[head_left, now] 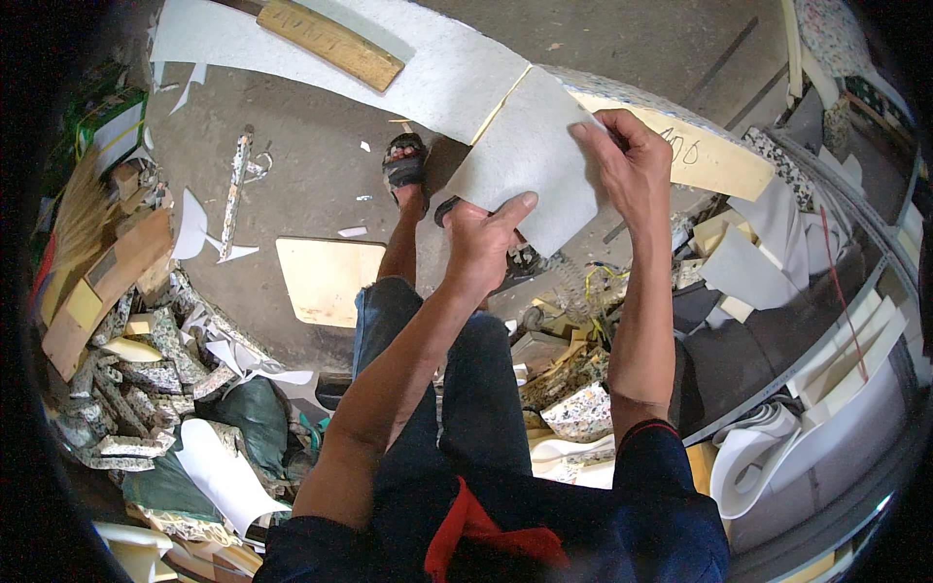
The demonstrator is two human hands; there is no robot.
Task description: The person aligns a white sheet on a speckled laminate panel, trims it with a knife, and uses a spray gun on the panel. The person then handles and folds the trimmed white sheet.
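A light grey, roughly square sheet (530, 155) is held in front of me by both hands. My left hand (481, 238) grips its near lower edge, thumb on top and fingers beneath. At its right edge my right hand (632, 155) pinches it between thumb and fingers. The sheet's far edge meets a long pale panel (437, 68), and a thin yellowish line runs between the two; whether they are joined I cannot tell. On that panel lies a wooden block (330, 44). Beyond my right hand is a cream foam board (719, 160) with dark marker writing.
Speckled foam offcuts (136, 389) are heaped at the left beside a straw broom (83, 214). A cream board (330, 282) lies on the concrete floor (301, 185). More scraps (583, 413) and a roll of white sheet (753, 466) are at the right.
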